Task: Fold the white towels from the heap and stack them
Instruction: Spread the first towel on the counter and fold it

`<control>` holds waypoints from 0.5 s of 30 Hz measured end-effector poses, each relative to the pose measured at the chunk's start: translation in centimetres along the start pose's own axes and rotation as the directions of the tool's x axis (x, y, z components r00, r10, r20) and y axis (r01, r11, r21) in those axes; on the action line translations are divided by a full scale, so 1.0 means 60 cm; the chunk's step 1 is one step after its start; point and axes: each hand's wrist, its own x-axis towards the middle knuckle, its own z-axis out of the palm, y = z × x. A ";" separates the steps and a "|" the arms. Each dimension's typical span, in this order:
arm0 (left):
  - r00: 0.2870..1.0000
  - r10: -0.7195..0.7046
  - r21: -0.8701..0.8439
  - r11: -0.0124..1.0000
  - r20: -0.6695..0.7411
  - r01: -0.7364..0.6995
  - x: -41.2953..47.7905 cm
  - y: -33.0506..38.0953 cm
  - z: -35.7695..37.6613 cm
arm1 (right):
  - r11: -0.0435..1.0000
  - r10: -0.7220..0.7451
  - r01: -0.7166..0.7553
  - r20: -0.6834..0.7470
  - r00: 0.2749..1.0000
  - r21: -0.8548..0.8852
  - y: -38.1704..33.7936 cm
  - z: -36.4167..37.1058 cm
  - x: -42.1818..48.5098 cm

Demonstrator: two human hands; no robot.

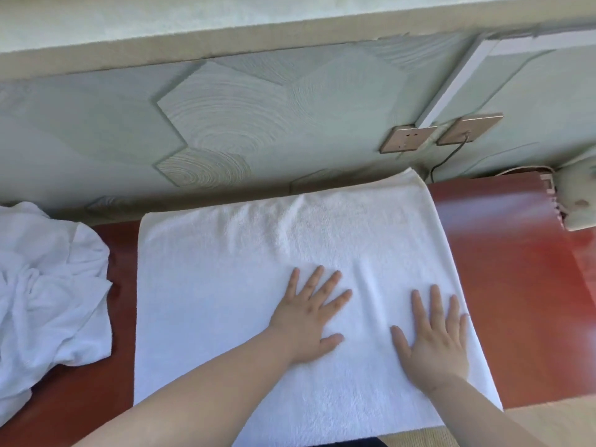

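Towel (225, 285) of white terry cloth, rectangular, lies spread flat across the glossy reddish-brown worktop (516, 269). The left hand (309, 321) presses palm-down near the towel's middle, fingers straight and spread. The right hand (435, 337) lies at 3 o'clock from it, equally flat and open-fingered, close to the towel's right edge. Neither grips the cloth. A crumpled heap of white towels (48, 285) sits at 9 o'clock of the towel, apart from it.

Bright, soft daylight; glare on table (503, 253); blurred, wide-angle curved edges.
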 end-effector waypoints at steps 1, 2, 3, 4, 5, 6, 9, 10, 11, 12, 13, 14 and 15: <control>1.000 0.026 0.009 1.000 -0.011 -0.026 0.023 0.022 -0.006 | 1.000 -0.010 0.010 -0.007 1.000 0.019 0.004 0.002 0.004; 0.999 0.041 0.022 0.999 -0.019 -0.040 0.046 0.042 -0.013 | 0.999 -0.024 0.025 -0.023 0.999 0.048 0.009 -0.001 0.014; 0.999 0.046 0.034 0.998 -0.023 -0.045 0.069 0.060 -0.021 | 0.995 -0.053 0.057 -0.056 0.997 0.078 0.015 -0.007 0.030; 0.998 0.051 0.050 0.998 -0.027 -0.050 0.090 0.073 -0.027 | 0.990 -0.086 0.096 -0.097 0.992 0.103 0.021 -0.014 0.053; 0.997 0.064 0.069 0.996 -0.032 -0.061 0.108 0.085 -0.033 | 0.984 -0.102 0.120 -0.145 0.984 0.128 0.028 -0.025 0.078; 0.996 0.083 0.092 0.993 -0.034 -0.079 0.123 0.095 -0.038 | 0.981 -0.086 0.117 -0.193 0.978 0.157 0.035 -0.039 0.104; 0.991 0.131 0.160 0.979 -0.028 -0.124 0.147 0.109 -0.043 | 0.935 0.153 -0.065 -0.230 0.961 0.348 0.049 -0.096 0.173; 0.990 0.135 0.164 0.978 -0.030 -0.128 0.149 0.110 -0.044 | 0.893 0.243 -0.146 -0.185 0.952 0.426 0.053 -0.111 0.190; 0.990 0.135 0.162 0.978 -0.028 -0.129 0.148 0.110 -0.046 | 0.859 0.297 -0.213 -0.116 0.948 0.466 0.059 -0.122 0.202; 0.991 0.134 0.159 0.979 -0.021 -0.130 0.146 0.111 -0.048 | 0.854 0.307 -0.246 -0.061 0.950 0.459 0.065 -0.130 0.207; 0.991 0.134 0.155 0.979 -0.012 -0.131 0.145 0.114 -0.052 | 0.866 0.286 -0.244 -0.031 0.958 0.437 0.071 -0.134 0.207; 0.991 0.135 0.155 0.979 -0.004 -0.133 0.143 0.117 -0.053 | 0.879 0.258 -0.229 -0.014 0.966 0.418 0.078 -0.134 0.202; 0.991 0.137 0.158 0.978 0.002 -0.135 0.141 0.122 -0.053 | 0.884 0.247 -0.225 -0.001 0.969 0.410 0.084 -0.132 0.194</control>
